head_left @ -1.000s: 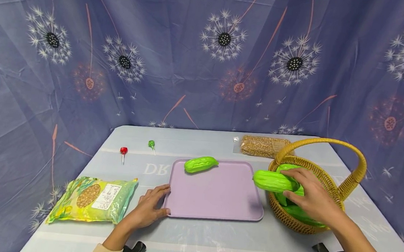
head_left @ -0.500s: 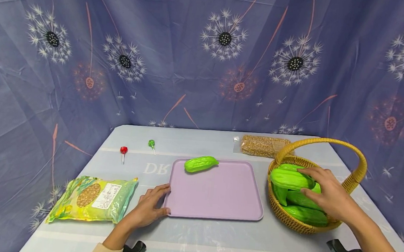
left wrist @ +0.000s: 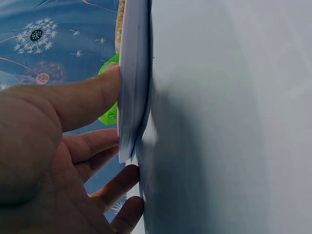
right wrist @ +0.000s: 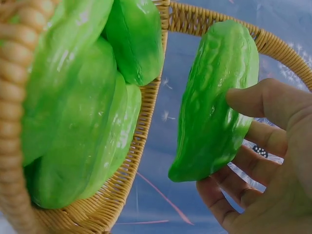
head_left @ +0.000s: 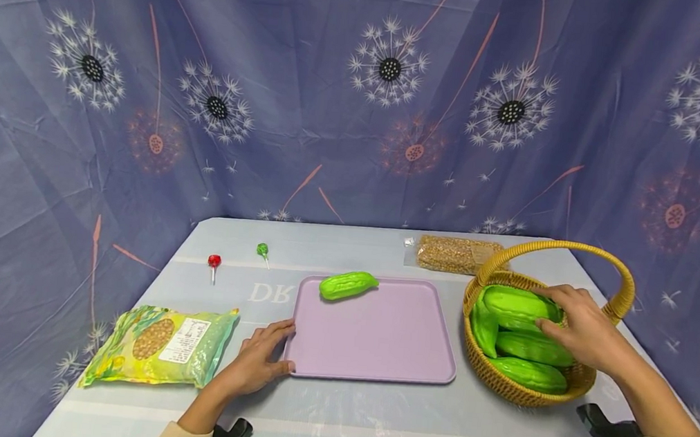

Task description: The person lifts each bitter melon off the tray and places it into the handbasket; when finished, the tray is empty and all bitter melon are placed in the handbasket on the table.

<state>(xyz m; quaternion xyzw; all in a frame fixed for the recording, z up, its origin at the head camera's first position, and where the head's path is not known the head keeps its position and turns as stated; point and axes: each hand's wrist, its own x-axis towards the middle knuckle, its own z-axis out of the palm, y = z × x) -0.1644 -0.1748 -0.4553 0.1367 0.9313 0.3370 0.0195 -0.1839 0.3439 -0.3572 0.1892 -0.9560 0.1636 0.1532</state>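
Observation:
My right hand (head_left: 584, 329) holds a green bitter melon (right wrist: 217, 102) between thumb and fingers. In the head view that melon is over the wicker basket (head_left: 486, 376), above several other bitter melons (head_left: 526, 375) inside it. The right wrist view shows it raised beside the basket's opening, under the handle. My left hand (head_left: 259, 360) rests at the left side of the purple tray (head_left: 377, 339), fingertips along the left rim and thumb at the near left corner. In the left wrist view the thumb (left wrist: 92, 100) touches the tray's edge. One bitter melon (head_left: 347, 285) lies at the tray's back left.
A yellow-green bag (head_left: 160, 348) lies left of my left hand. Red (head_left: 214, 262) and green (head_left: 262, 249) lollipops are farther back. Behind the tray lies a clear packet of grains (head_left: 456, 254), close to the basket. The basket's tall handle (head_left: 572, 246) arches over its opening.
My right hand has moved right with the bitter melon, from beside the tray to over the basket. My left hand and the tray have stayed put.

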